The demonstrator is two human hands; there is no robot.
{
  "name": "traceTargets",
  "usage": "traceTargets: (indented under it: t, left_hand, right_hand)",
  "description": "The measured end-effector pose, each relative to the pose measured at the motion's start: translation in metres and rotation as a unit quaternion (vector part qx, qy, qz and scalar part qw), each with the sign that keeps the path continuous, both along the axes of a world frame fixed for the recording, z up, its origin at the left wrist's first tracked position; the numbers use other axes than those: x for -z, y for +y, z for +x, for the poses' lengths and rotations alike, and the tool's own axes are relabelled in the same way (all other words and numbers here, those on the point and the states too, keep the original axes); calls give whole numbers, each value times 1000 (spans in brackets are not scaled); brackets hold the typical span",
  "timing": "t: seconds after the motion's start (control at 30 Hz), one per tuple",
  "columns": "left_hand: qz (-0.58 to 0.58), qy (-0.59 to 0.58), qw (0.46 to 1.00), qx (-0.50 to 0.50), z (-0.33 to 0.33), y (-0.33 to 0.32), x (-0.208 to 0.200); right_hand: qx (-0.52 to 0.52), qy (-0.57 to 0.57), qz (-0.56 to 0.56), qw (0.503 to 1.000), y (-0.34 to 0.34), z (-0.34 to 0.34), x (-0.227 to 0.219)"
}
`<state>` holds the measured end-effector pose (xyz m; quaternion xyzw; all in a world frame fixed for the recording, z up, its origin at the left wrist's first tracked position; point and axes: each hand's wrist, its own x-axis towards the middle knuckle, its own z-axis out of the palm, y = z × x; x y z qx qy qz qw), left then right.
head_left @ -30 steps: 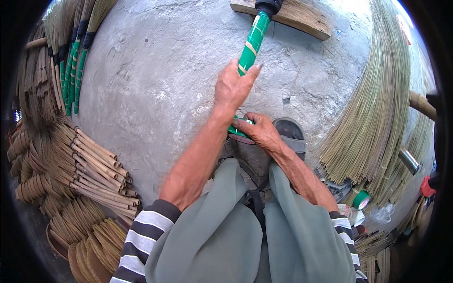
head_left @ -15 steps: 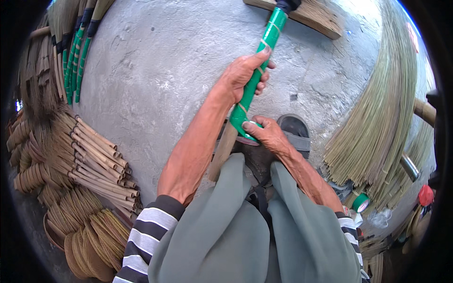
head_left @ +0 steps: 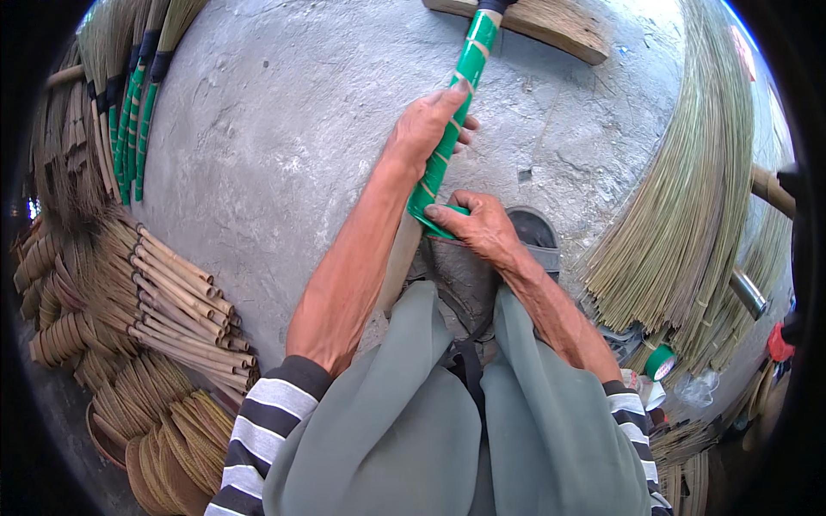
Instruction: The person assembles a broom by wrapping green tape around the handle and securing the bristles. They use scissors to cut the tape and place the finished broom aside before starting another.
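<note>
A broom handle [head_left: 454, 120] wrapped in green tape slants down toward my knees, with tan bands showing along it. Its lower end [head_left: 401, 258] is bare wood. My left hand [head_left: 427, 129] holds the handle about midway, thumb on top and fingers curling behind it. Close to the lower end of the wrap, my right hand [head_left: 483, 225] is closed on a roll of green tape [head_left: 440, 225], mostly hidden by the fingers. A strip from it meets the handle there. The handle's dark top runs out at the upper edge.
A wooden block [head_left: 555, 27] lies by the handle's top. Long straw bundles [head_left: 671, 215] stand on the right, near another green tape roll [head_left: 660, 363]. Finished brooms [head_left: 138, 112], bundled sticks [head_left: 185, 292] and coiled woven strips [head_left: 172, 439] fill the left. A sandal [head_left: 535, 236] shows beyond my right hand.
The handle and both hands have shifted slightly left and up in view. The green wrap reaches a little further round at the lower end; the left fingers have loosened somewhat.
</note>
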<state>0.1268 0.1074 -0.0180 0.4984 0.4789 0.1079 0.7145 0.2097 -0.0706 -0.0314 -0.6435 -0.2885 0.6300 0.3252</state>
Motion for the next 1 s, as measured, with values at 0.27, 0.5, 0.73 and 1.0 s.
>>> traceTargets:
  t: [0.27, 0.5, 0.73, 1.0]
  left_hand:
    - [273, 212, 938, -9, -7, -39, 8]
    - [-179, -153, 969, -77, -3, 3, -2]
    - [-55, -2, 998, -23, -9, -9, -5]
    - [91, 97, 990, -42, -11, -18, -11]
  right_hand:
    - [-15, -66, 15, 998, 2, -13, -4]
    - [47, 115, -52, 991, -6, -5, -3]
    - [8, 112, -38, 993, -7, -7, -4]
    - [-14, 6, 10, 1000, -9, -9, -9]
